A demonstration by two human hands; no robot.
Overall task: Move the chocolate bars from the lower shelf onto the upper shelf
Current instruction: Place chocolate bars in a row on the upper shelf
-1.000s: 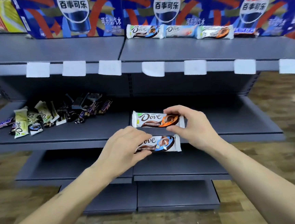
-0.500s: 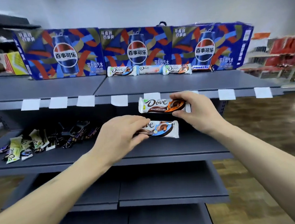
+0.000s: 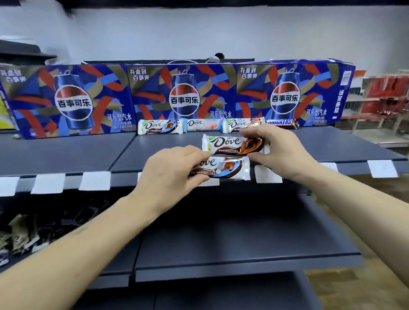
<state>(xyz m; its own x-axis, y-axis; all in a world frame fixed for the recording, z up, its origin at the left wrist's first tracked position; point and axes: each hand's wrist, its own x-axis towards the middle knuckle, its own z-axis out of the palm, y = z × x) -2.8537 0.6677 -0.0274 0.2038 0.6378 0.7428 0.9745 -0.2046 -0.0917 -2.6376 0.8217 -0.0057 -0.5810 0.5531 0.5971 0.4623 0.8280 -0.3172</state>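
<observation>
- The orange bar [image 3: 234,144] lies long axis left-right over the upper shelf [image 3: 57,155], pinched by the right hand [image 3: 276,149].
- The blue bar [image 3: 220,169], parallel and nearer the shelf's front edge, is gripped by the left hand [image 3: 169,175].
- Free shelf lies just below, in front of the row [image 3: 217,124].

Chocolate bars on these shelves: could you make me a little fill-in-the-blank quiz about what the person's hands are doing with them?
1. Each hand holds one ____ bar.
2. The right hand holds the bar with orange, and the left hand holds the bar with ____ on its wrapper.
3. The row on the upper shelf ends at the right with a ____ bar.
4. Behind that row stand ____ cola boxes.

Missing words: Dove; blue; Snickers; three
</observation>
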